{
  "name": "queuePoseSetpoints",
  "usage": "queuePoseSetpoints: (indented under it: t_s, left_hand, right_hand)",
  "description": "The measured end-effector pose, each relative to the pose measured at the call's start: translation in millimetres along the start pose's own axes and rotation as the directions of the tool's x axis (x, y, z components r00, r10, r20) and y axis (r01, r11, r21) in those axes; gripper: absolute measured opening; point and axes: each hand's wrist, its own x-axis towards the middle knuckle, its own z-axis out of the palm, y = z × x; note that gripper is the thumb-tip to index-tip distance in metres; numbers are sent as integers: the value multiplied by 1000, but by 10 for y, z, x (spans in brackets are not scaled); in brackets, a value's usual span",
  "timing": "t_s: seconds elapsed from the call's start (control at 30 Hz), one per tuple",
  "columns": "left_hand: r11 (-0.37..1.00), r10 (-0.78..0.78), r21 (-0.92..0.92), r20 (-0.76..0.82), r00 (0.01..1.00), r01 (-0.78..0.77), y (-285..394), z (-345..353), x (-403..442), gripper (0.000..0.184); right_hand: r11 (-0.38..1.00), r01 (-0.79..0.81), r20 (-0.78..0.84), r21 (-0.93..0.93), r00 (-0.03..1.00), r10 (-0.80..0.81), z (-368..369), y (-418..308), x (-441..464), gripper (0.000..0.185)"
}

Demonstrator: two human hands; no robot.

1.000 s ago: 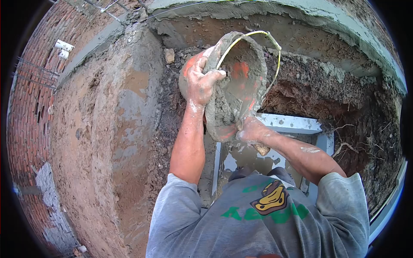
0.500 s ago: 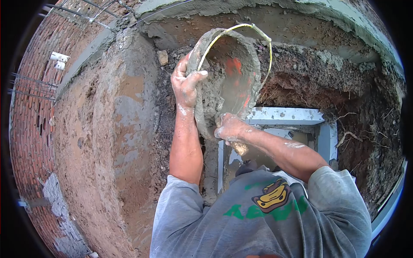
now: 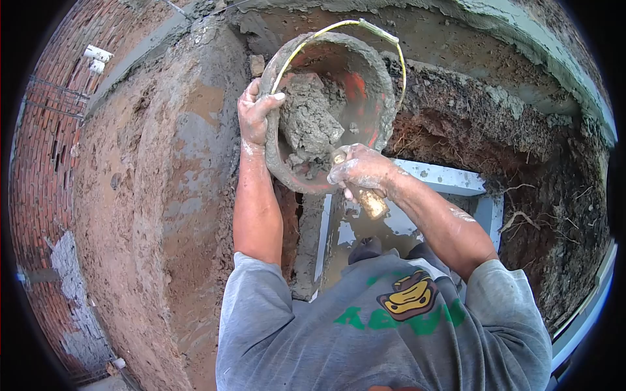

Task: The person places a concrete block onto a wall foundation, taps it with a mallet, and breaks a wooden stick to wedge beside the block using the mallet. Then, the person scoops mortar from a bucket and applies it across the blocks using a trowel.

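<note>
A bucket (image 3: 377, 72) crusted with grey mortar is held up in front of me, its mouth facing me and reddish patches showing inside. My left hand (image 3: 255, 114) is closed on its left rim, thumb over the edge. My right hand (image 3: 358, 171), at the lower right rim, is wrapped around the wooden handle of a trowel (image 3: 373, 204). Its blade cannot be made out against the lump of wet mortar (image 3: 310, 120) in the bucket. The yellowish bucket handle (image 3: 326, 29) arcs over the top of the mouth.
Below the bucket is a pit edged by a pale frame (image 3: 443, 176), with muddy water (image 3: 352, 241) inside. A mud-smeared wall (image 3: 156, 195) stands left, beside brickwork (image 3: 42, 163). Dark soil with roots (image 3: 521, 218) lies right. A rough mortar ledge (image 3: 528, 45) curves along the back.
The bucket has turned more toward me and shifted slightly left and up, with my left hand. My right hand has risen with the trowel, and a mortar lump now shows inside the bucket.
</note>
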Motion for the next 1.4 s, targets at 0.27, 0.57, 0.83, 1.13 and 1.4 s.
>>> queuePoseSetpoints:
  t_s: [0.27, 0.57, 0.83, 1.13, 1.4]
  left_hand:
    - [625, 117, 748, -376, 919, 226, 54, -440, -394, 47]
    - [286, 229, 877, -454, 861, 386, -73, -609, -627, 44]
    - [314, 224, 909, -352, 909, 274, -59, -749, -779, 53]
    - [411, 252, 852, -448, 858, 325, -19, -627, -962, 49]
    - [648, 481, 722, -636, 604, 243, -336, -337, -1691, 44]
  right_hand:
    - [951, 47, 11, -305, 999, -46, -319, 10, -23, 10]
    - [888, 24, 116, -459, 993, 34, -130, 189, -458, 14]
    - [848, -8, 148, -530, 984, 101, -37, 318, -667, 23]
    - [854, 10, 340, -520, 920, 196, -290, 909, -940, 21]
    - [820, -118, 327, -560, 878, 350, -954, 1774, -1191, 30]
